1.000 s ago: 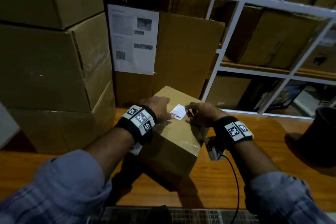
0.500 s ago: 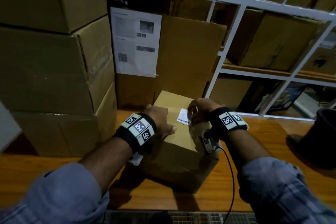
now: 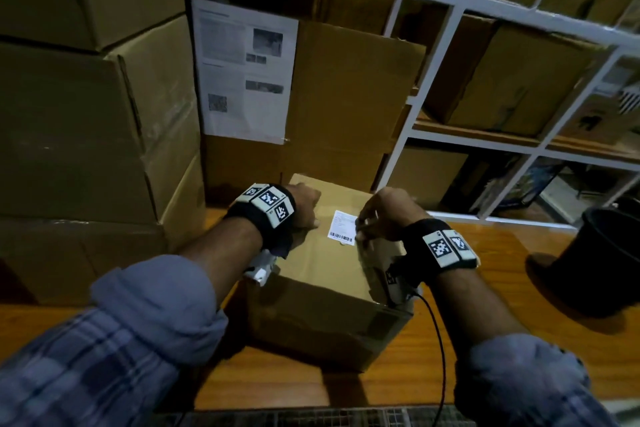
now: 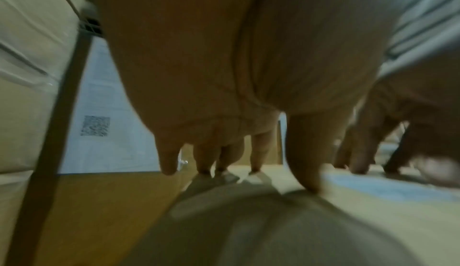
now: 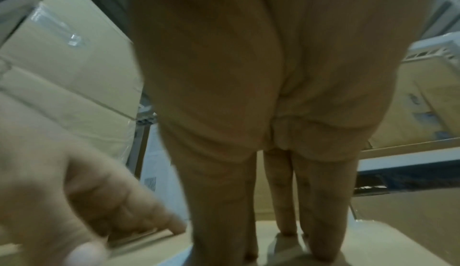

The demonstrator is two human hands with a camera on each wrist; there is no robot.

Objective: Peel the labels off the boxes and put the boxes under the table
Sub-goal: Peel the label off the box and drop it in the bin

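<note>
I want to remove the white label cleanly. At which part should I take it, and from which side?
Pinch the label at its right edge, coming from the right, where the right hand already touches it. It lies flat on the box top; the left hand steadies the box.

Rolled plaid sleeves point(image 3: 114, 333), black wristbands point(image 3: 263, 215) with square-code tags

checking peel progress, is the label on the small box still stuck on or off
Still on: the label lies flat on the box top; right hand fingertips touch its right edge.
</note>
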